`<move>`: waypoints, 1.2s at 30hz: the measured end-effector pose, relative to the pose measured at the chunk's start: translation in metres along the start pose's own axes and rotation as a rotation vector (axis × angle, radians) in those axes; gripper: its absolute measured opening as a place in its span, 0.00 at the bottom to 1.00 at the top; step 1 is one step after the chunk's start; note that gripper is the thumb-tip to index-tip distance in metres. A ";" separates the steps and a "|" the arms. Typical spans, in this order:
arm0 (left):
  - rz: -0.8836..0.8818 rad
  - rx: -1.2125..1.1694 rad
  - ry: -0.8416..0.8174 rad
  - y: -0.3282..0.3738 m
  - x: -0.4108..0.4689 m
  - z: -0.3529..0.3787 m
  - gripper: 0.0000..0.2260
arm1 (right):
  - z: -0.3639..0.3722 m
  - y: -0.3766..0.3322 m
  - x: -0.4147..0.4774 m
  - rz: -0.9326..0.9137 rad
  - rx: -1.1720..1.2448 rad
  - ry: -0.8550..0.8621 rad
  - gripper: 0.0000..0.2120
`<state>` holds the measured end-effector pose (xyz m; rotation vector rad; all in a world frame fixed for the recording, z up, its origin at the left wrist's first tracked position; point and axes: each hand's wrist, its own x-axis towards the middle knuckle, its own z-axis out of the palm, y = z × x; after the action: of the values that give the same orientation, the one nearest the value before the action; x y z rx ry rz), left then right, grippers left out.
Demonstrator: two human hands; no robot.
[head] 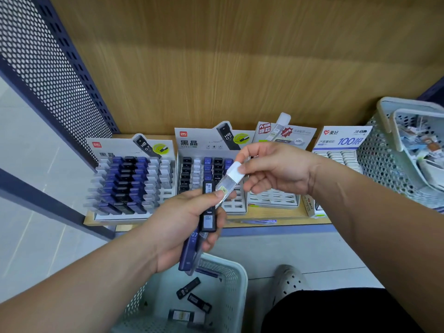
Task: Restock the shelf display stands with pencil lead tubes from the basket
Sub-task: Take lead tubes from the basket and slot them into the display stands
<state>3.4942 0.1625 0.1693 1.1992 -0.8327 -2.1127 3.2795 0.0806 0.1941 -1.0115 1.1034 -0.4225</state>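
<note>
My left hand [182,224] grips a bundle of pencil lead tubes [204,227], black and dark blue, above the pale green basket [236,282]. My right hand [274,169] pinches the white cap of a clear lead tube [230,180], whose lower end lies under my left thumb. A few black tubes [188,288] lie on the basket floor. On the wooden shelf stand four display stands: a nearly full one [129,181] at left, a half-filled one [209,164] in the middle, a white-slotted one [274,198] behind my right hand, and one [341,145] at right.
A second perforated basket [384,164] full of mixed stationery sits on the shelf at far right. A perforated metal panel [48,75] closes the shelf's left side. A grey clog [288,282] and tiled floor lie below, right of the pale green basket.
</note>
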 end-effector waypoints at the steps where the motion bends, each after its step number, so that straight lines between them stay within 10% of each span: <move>1: 0.007 0.009 -0.007 -0.001 0.001 0.002 0.20 | 0.000 0.000 -0.001 0.000 0.036 0.020 0.04; 7: 0.055 0.127 0.007 -0.007 0.009 0.017 0.16 | 0.006 0.005 -0.010 0.081 -0.501 0.302 0.22; 21: 0.059 0.073 0.126 -0.015 0.022 0.011 0.10 | -0.065 0.011 -0.033 -0.049 -0.250 0.622 0.06; 28: 0.030 0.080 0.172 -0.014 0.022 0.007 0.11 | -0.085 0.033 -0.019 -0.084 -0.991 0.765 0.07; 36: 0.017 0.009 0.172 -0.011 0.025 0.006 0.11 | -0.074 0.049 0.016 -0.141 -1.315 0.643 0.04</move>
<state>3.4765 0.1530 0.1499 1.3523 -0.7729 -1.9613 3.2128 0.0598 0.1378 -2.1976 1.9644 -0.0674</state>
